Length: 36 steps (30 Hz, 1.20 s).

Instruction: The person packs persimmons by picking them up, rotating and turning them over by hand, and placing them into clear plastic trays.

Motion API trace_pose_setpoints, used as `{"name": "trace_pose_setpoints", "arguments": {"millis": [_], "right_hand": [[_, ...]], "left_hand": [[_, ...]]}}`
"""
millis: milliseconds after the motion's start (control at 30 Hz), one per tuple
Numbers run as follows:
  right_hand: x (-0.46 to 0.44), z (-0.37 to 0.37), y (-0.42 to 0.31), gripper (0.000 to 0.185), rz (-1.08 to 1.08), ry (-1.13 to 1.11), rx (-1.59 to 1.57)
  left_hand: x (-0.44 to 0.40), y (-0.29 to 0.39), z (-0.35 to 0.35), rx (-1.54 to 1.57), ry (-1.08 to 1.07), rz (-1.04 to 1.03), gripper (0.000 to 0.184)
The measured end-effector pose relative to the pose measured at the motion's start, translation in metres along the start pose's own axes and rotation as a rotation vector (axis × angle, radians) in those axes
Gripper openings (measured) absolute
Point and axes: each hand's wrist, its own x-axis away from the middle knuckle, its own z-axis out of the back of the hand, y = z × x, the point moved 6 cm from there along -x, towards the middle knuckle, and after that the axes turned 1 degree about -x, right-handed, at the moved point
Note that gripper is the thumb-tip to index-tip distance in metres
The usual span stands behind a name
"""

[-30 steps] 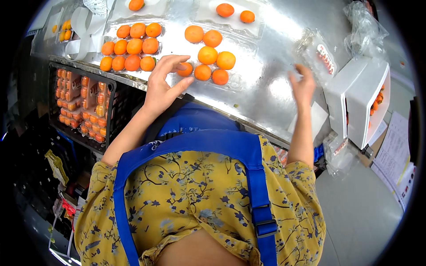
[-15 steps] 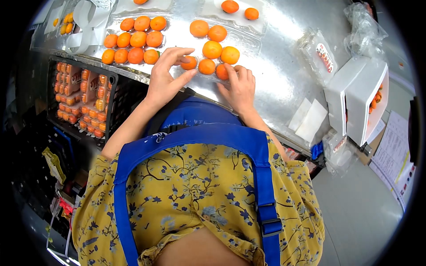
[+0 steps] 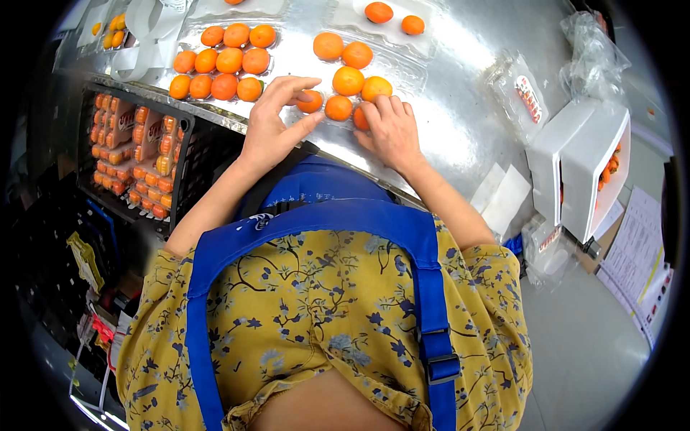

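Observation:
On the metal table, my left hand (image 3: pixel 275 123) curves beside a mandarin (image 3: pixel 310 102) at the near left of a partly filled clear plastic tray (image 3: pixel 397 66). Its thumb and fingers are apart, and its fingertips are close to that fruit. My right hand (image 3: pixel 392 133) has its fingers on another mandarin (image 3: pixel 361 118) at the tray's near right corner, partly covering it. Between the two hands lies a third mandarin (image 3: pixel 338 108). Further up the same tray sit several more, among them a mandarin (image 3: pixel 348 81) in the middle row.
Left of my hands, a tray is filled with mandarins (image 3: pixel 229 60). A black crate (image 3: pixel 188 136) of packed fruit stands below the table edge. Two loose mandarins (image 3: pixel 378 11) lie at the back. To the right are a clear package (image 3: pixel 522 97), white paper (image 3: pixel 502 195) and white foam boxes (image 3: pixel 568 158).
My right hand has shifted slightly over the near right mandarin, and its forearm has swung outward. The whole view has moved a little. My left hand keeps nearly the same place.

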Motion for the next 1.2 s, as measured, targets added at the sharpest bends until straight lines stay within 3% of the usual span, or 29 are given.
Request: {"name": "trace_pose_setpoints", "arguments": {"millis": [933,1033,1200], "right_hand": [[-0.008,-0.003,0.002,0.036,0.192,-0.133,0.052],[-0.008,-0.002,-0.001,0.009,0.255,-0.088,0.132],[-0.008,-0.003,-0.004,0.008,0.285,-0.052,0.172]], "left_hand": [[0.001,-0.001,-0.001,0.004,0.013,0.016,0.044],[0.000,0.001,-0.001,0.022,0.043,0.008,0.044],[-0.001,-0.001,-0.002,0.021,0.041,-0.001,0.044]]}}
